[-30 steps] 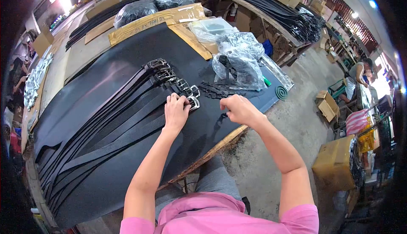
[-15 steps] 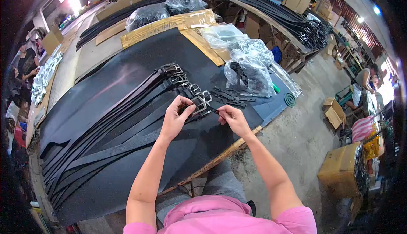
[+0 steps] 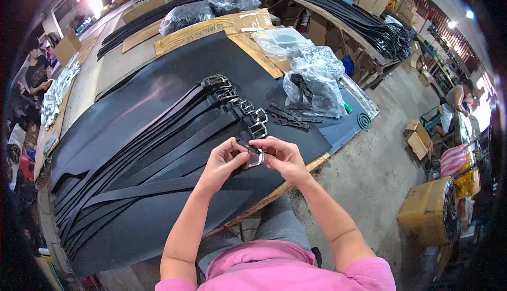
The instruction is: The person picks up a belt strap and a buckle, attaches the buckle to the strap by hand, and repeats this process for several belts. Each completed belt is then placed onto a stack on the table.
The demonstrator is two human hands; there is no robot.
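With the left hand (image 3: 227, 163) pinching the belt (image 3: 158, 188) and the right hand (image 3: 285, 160) pinching its buckle (image 3: 261, 159) over the table's (image 3: 274, 189) near side, it seems best to keep the buckle still and push gently.

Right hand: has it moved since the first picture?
Yes. Judged against the green coil, the right hand is now farther from it, having shifted left and slightly lower in the view.

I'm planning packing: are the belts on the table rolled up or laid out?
Laid out: the belts stretch lengthwise across the black sheet.
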